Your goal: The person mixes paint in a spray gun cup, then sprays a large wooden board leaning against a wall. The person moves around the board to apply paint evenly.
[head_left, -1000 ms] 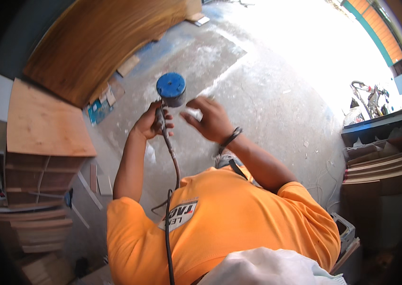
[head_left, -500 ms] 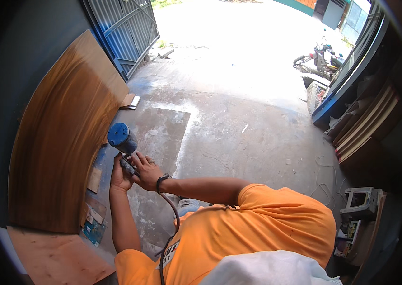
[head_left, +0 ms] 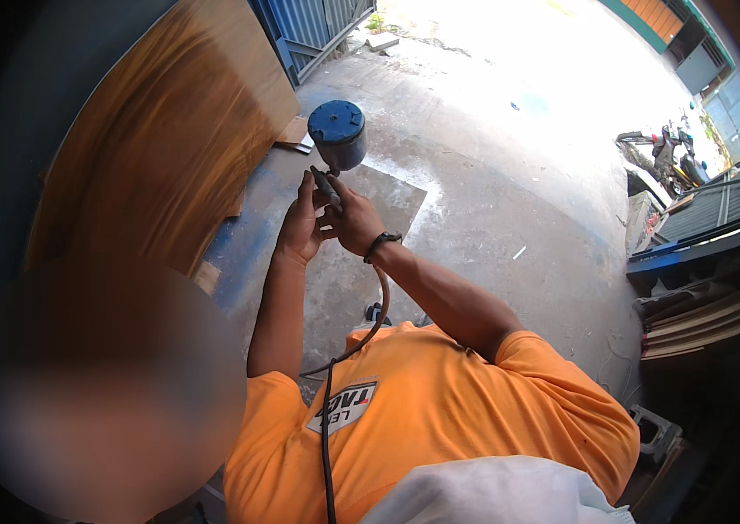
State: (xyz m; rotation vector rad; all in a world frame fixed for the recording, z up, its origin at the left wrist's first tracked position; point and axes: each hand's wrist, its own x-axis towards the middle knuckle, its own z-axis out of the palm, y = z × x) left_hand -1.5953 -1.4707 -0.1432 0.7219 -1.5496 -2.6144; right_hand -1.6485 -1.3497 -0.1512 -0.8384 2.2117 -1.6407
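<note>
Both my hands are up in front of my chest at a spray gun with a round blue paint cup point(head_left: 337, 131) on top. My right hand point(head_left: 358, 223), with a dark band at the wrist, is wrapped round the dark gun body point(head_left: 326, 188). My left hand point(head_left: 300, 229) closes on the gun's other side, its fingers partly hidden. A brown hose point(head_left: 380, 301) hangs below my right wrist and runs down over my orange shirt. To the left leans a large brown wood-grain panel point(head_left: 160, 131), apart from the gun.
Small wood pieces point(head_left: 297, 133) lie by the panel's foot. A blue metal gate point(head_left: 322, 35) stands beyond it, and a motorcycle point(head_left: 674, 162) at the far right. Boards point(head_left: 702, 323) are stacked on the right. A blurred round patch covers the lower left.
The view has shifted, so the panel and gate sit further up and right. My hands and the spray gun appear higher and further right, still together. The blurred patch has appeared.
</note>
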